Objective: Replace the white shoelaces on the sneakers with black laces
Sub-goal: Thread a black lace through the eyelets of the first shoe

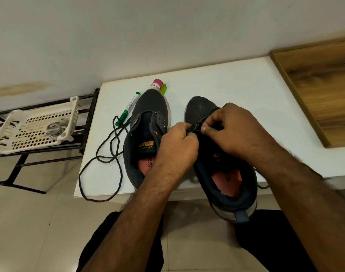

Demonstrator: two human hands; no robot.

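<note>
Both pinching the thin black lace [194, 128] over the eyelets of the dark mesh right-side sneaker [222, 165], left hand [177, 142] and right hand [228, 128] close together for threading, second lace [106, 154] loose beside the unlaced sneaker [148, 122] awaiting its turn.

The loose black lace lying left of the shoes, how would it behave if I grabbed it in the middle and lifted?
The loose black lace would probably go limp and drape, since it lies in slack loops. It looks thin, so likely very light. One loop hangs past the white table edge, so a tug might slide it off.
</note>
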